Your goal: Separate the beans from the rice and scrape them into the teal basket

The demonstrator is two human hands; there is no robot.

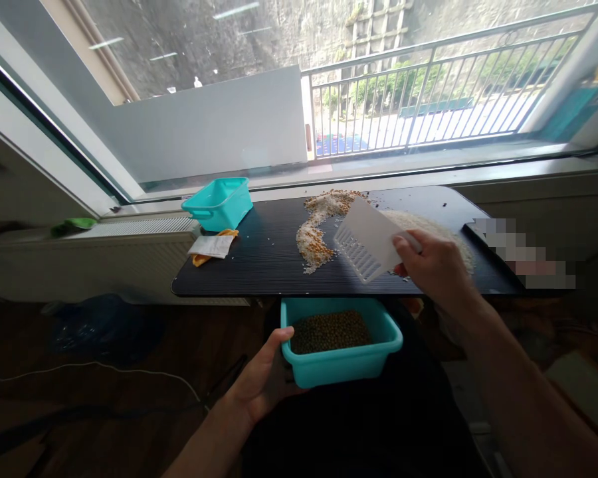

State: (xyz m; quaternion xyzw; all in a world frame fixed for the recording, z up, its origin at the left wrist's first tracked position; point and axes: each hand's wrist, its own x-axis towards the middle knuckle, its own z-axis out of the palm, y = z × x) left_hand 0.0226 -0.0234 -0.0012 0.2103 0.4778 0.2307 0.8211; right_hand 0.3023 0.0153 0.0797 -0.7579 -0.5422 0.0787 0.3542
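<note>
My right hand [431, 262] grips the handle of a white plastic slotted scoop [366, 229], which is tilted above the table with its slotted end to the left. Under it and behind it lies a spread of white rice [418, 226]. To its left runs a curved strip of rice mixed with yellow grains [313, 242]. My left hand [262, 375] holds a turquoise tub [339, 365] by its left side, thumb on the rim, below the table's front edge. Small round brownish grains [333, 330] cover the tub's bottom; their exact kind is unclear.
A second turquoise tub [224, 202] stands at the dark table's [259, 265] far left corner. In front of it lies a white paper [213, 246] on a yellow cloth [199, 260]. A dark-edged object [493, 255], partly blurred, lies at the right. Behind is a window; left, a radiator [144, 229].
</note>
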